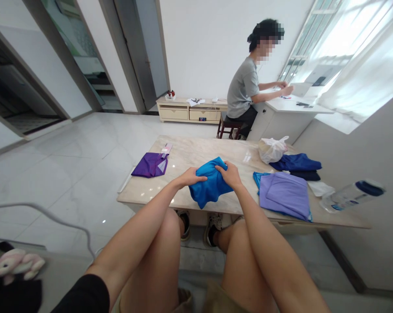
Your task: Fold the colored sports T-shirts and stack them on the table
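Observation:
A bright blue cloth [210, 184] hangs between my two hands above the near side of the marble-topped table [186, 152]. My left hand [190, 176] pinches its left edge, thumb on top. At the upper right edge my right hand [231, 173] grips it, fingers closed. The cloth droops in loose folds, its lower corner pointing down toward the table edge. To the left lies a folded purple cloth [150, 165] with a pink phone-like item [167, 148] at its far corner. On the right rests a stack with folded lavender cloth [284, 195] on top and blue showing beneath.
Behind the stack are a white plastic bag [272, 150] and folded dark blue cloth [296, 162]. A clear bottle with a blue lid [351, 196] stands at the right. Beyond the table, a person in a grey shirt [244, 89] sits at a white desk [288, 106].

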### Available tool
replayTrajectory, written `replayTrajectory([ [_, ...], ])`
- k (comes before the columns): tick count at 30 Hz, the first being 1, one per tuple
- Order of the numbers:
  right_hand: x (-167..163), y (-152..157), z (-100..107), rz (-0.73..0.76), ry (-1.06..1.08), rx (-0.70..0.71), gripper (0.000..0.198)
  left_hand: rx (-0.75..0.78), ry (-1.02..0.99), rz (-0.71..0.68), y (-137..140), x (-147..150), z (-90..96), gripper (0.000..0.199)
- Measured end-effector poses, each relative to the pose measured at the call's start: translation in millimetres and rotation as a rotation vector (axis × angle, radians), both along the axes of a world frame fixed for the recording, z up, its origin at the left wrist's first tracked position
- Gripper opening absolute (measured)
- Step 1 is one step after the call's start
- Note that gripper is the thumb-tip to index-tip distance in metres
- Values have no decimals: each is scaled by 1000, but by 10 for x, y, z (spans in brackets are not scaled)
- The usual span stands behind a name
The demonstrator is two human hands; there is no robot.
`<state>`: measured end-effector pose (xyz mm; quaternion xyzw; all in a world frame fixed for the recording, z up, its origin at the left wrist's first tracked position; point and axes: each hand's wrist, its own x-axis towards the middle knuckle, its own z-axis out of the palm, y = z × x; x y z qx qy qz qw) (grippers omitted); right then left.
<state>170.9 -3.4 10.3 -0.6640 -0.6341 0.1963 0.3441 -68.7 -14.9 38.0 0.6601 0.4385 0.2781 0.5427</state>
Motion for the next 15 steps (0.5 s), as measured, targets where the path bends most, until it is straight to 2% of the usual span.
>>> replayTrajectory([
  [3,-144,-77,-7,-34,-3,-36,35,-60,-1,135,-162,-152,5,40],
  [5,-215,-132,-13,-2,7,-54,34,-103,-9,263,-274,-375,5,40],
  [9,-262,-216,-47,127,-61,-102,24,-198,-86,610,-531,-1071,29,40],
  [15,-151,-267,-147,304,-211,-196,19,-359,-216,941,-920,-2154,60,38],
])
